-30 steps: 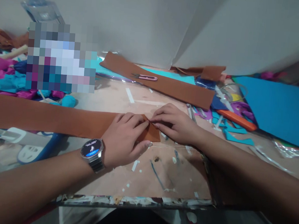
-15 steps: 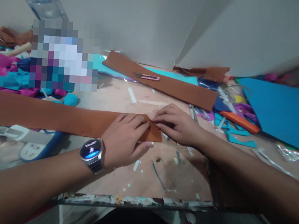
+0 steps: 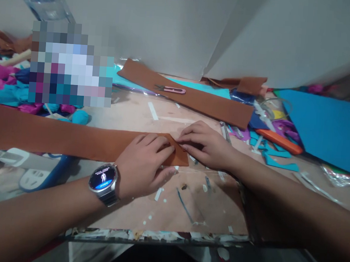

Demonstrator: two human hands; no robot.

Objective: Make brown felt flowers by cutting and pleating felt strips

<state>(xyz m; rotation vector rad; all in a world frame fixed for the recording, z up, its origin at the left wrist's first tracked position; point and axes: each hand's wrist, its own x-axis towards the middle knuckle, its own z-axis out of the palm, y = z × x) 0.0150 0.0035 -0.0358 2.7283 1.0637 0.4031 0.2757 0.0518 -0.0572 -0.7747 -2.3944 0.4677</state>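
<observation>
A long brown strip point(image 3: 81, 140) of thin sheet material, paper or foam I cannot tell, lies across the table from the left edge of view. Flat on it, near its right end, rests my left hand point(image 3: 144, 164), fingers slightly bent and thumb apart on the table side. My right hand point(image 3: 205, 145) pinches the strip's end, where a corner is folded over diagonally; the fingertips partly cover the fold. Behind both hands lies another brown strip point(image 3: 219, 104), with small pink-handled thread snips point(image 3: 174, 90) on top.
An orange-handled tool point(image 3: 279, 141) lies among turquoise scraps on the right, beside a large blue sheet point(image 3: 334, 126). A white-and-blue power strip point(image 3: 38, 177) sits under my left forearm's far side. Blue and magenta crumpled pieces point(image 3: 10, 91) pile up at left, near a clear plastic bottle point(image 3: 48, 4).
Both hands keep almost the same place on the brown strip, with the right fingers still pinching the folded corner. The camera view shifts slightly, and my left wrist moves a little left.
</observation>
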